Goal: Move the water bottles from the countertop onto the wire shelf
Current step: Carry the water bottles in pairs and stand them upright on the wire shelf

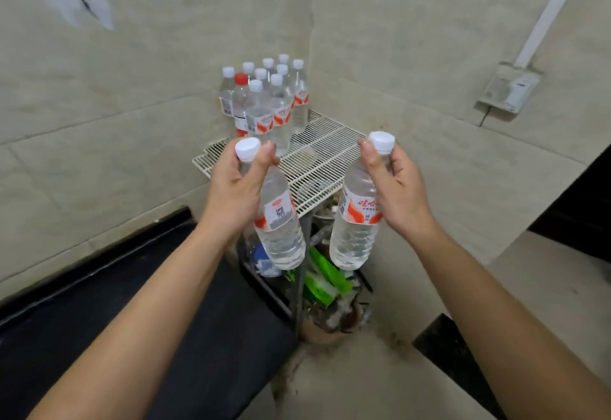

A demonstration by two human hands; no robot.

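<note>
Hands raised before wire shelf (325, 155): left grip (236, 184) clenched on one water bottle (281, 231), right grip (395, 184) on another (355, 221); more bottles (267, 102) standing at back.

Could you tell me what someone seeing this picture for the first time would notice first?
First, the two clear water bottles held up by their necks in mid-frame: one in the left hand, tilted, and one in the right hand, nearly upright. Behind them, a tight cluster of bottles stands at the back left of the white wire shelf in the tiled corner, one with a red cap among white ones.
</note>
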